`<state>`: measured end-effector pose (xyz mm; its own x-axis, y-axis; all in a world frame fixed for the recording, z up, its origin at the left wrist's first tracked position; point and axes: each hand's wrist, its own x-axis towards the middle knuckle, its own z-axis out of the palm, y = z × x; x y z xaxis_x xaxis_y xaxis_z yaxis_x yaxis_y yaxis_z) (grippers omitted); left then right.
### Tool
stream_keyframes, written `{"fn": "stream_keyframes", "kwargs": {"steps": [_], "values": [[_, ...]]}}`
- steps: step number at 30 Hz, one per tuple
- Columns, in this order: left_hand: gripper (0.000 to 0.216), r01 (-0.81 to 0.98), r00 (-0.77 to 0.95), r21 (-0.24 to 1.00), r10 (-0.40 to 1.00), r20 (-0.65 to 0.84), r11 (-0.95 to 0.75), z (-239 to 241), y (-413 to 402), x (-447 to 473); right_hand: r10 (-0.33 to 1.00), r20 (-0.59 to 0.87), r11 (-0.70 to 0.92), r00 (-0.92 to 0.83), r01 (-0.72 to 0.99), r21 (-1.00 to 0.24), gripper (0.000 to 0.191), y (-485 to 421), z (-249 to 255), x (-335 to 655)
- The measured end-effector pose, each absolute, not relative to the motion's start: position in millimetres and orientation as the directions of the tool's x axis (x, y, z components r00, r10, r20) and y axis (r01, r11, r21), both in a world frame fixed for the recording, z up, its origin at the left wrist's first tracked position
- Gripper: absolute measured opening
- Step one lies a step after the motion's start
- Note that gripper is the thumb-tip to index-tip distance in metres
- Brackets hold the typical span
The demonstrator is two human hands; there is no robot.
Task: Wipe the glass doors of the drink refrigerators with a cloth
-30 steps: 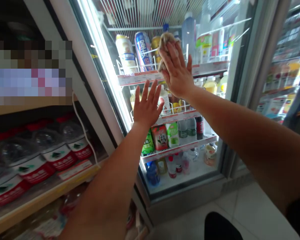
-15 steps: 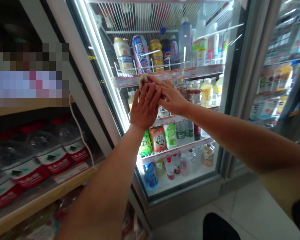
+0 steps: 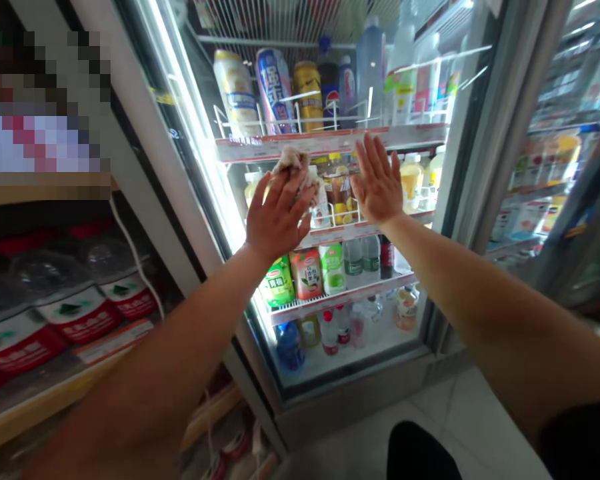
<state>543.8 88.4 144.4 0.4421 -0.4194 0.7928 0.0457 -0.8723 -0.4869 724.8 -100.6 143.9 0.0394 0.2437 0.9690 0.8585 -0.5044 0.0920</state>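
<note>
My left hand (image 3: 276, 219) holds a crumpled, pale cloth (image 3: 293, 160) under its fingers against the glass door (image 3: 340, 370) of a lit drinks fridge. Parts of the cloth stick out above and to the right of the fingers. To its right, my right hand (image 3: 381, 190) is raised with the fingers stretched out and holds nothing. Its palm faces the glass; whether it touches the pane I cannot tell. Behind the glass stand a blue can (image 3: 275, 90), a gold can (image 3: 308, 95) and a green drink pack (image 3: 279, 281).
On the left, a wooden-edged shelf (image 3: 95, 357) carries several large bottles with red-and-white labels (image 3: 80, 319). A white cable (image 3: 136, 247) hangs in front of it. The metal door frame (image 3: 485, 167) and another glass-fronted fridge (image 3: 555, 160) are on the right. Pale floor tiles (image 3: 430, 400) lie below.
My right hand has come off the left hand and moved right, fingers spread. More of the cloth now shows at my left hand. The view has shifted slightly.
</note>
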Motion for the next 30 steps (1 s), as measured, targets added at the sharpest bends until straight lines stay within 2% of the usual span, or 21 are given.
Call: {"fn": "stream_keyframes", "kwargs": {"steps": [5, 9, 11, 16, 19, 24, 30], "values": [[0.034, -0.030, 0.453, -0.490, -0.449, 0.771, -0.871, 183.0, 92.7, 549.7, 0.267, 0.963, -0.523, 0.039, 0.845, 0.110, 0.063, -101.6, 143.6, 725.1], [0.052, 0.012, 0.297, -0.342, -0.323, 0.899, -0.940, 203.1, 86.5, 566.6, 0.250, 0.967, -0.505, 0.040, 0.858, 0.095, 0.063, -102.6, 143.1, 723.8], [0.060, 0.032, 0.325, -0.284, -0.259, 0.910, -0.958, 195.9, 79.5, 571.3, 0.245, 0.969, -0.507, 0.043, 0.857, 0.091, 0.062, -102.9, 143.1, 722.0], [0.057, -0.016, 0.528, -0.390, -0.339, 0.778, -0.921, 179.4, 64.5, 564.7, 0.247, 0.968, -0.531, 0.044, 0.842, 0.097, 0.061, -103.9, 143.1, 719.9], [0.061, 0.024, 0.493, -0.403, -0.340, 0.801, -0.915, 190.9, 61.6, 562.9, 0.255, 0.965, -0.529, 0.057, 0.844, 0.090, 0.062, -104.2, 142.5, 720.7], [0.061, 0.053, 0.408, -0.323, -0.275, 0.871, -0.945, 183.0, 59.3, 570.3, 0.261, 0.963, -0.499, 0.061, 0.863, 0.081, 0.062, -104.0, 142.0, 721.3], [0.059, -0.132, 0.543, -0.519, -0.500, 0.675, -0.844, 143.2, 61.6, 566.1, 0.269, 0.959, -0.522, 0.090, 0.850, 0.066, 0.063, -103.1, 143.2, 721.4]]}}
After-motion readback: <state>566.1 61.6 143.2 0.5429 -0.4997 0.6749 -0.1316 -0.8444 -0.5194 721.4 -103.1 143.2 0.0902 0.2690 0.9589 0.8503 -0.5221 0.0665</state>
